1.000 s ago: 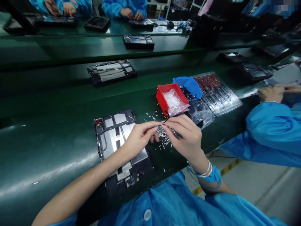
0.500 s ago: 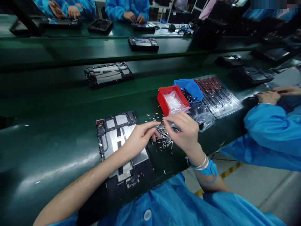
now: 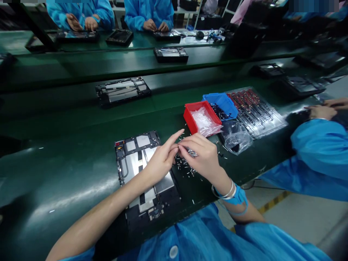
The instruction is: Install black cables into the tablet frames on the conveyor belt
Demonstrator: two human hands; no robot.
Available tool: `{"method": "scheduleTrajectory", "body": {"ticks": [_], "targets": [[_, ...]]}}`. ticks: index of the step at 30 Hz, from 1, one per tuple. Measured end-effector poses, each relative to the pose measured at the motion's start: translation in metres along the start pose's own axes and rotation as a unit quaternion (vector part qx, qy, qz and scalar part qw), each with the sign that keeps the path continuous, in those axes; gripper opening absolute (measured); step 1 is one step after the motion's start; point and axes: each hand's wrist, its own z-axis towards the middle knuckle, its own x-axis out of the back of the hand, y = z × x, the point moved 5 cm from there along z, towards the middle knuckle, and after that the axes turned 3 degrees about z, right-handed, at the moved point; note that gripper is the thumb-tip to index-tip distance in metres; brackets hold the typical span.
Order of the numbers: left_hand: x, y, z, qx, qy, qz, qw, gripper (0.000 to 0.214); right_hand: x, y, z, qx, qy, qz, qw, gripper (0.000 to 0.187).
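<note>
Silver pieces [image 3: 185, 165] strewn beneath the fingers [image 3: 186, 154], opened device [image 3: 133, 161] under left hand [image 3: 162, 161].

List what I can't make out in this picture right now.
Head view:
Anything between left hand and right hand: too small, and the hands cover it.
Open device: middle covered by left forearm.
Pile of small parts: partly behind right hand.
Co-worker's farther hand: runs off the right edge.
</note>
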Motion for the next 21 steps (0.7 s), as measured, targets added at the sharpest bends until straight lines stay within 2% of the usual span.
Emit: {"method": "scheduleTrajectory", "body": {"ticks": [2, 5, 7, 9, 12, 14, 15, 17, 18, 19, 21], "targets": [[0.000, 0.002, 0.000, -0.003, -0.015, 0.007, 1.000, 0.051, 0.005, 0.015, 0.002, -0.010, 0.000, -0.028, 1.000, 0.018], [0.001, -0.003, 0.002, 0.028, -0.023, -0.084, 0.996, 0.056, 0.023, 0.043, 0.003, -0.070, 0.062, -0.169, 0.981, 0.017], [0.001, -0.007, 0.003, 0.054, -0.017, -0.145, 0.988, 0.063, 0.030, 0.049, 0.003, -0.081, 0.086, -0.213, 0.970, 0.025], [-0.001, -0.009, 0.003, 0.071, -0.016, -0.186, 0.980, 0.070, 0.024, 0.040, 0.003, -0.032, 0.051, -0.171, 0.983, 0.030], [-0.005, -0.008, 0.003, 0.085, -0.046, -0.215, 0.972, 0.078, 0.005, 0.018, 0.001, 0.063, -0.006, -0.076, 0.995, 0.021], [0.007, -0.010, 0.007, 0.087, -0.050, -0.183, 0.978, 0.074, 0.001, 0.013, -0.001, 0.076, 0.014, -0.039, 0.996, 0.020], [0.024, -0.012, 0.012, 0.078, -0.011, -0.138, 0.987, 0.069, 0.001, 0.015, -0.001, 0.067, 0.035, -0.026, 0.997, 0.019], [0.079, -0.016, 0.023, 0.039, 0.151, -0.013, 0.988, 0.053, 0.006, 0.024, -0.002, 0.030, 0.078, -0.003, 0.996, 0.018], [0.116, -0.016, 0.025, 0.014, 0.278, 0.061, 0.959, 0.048, 0.009, 0.029, -0.002, 0.007, 0.094, 0.010, 0.996, 0.019], [0.148, -0.020, 0.028, 0.010, 0.341, 0.082, 0.936, 0.049, 0.012, 0.035, -0.003, -0.015, 0.103, 0.022, 0.994, 0.019], [0.203, -0.030, 0.040, 0.019, 0.367, 0.088, 0.926, 0.042, 0.017, 0.044, -0.003, -0.048, 0.109, 0.037, 0.992, 0.022]]}}
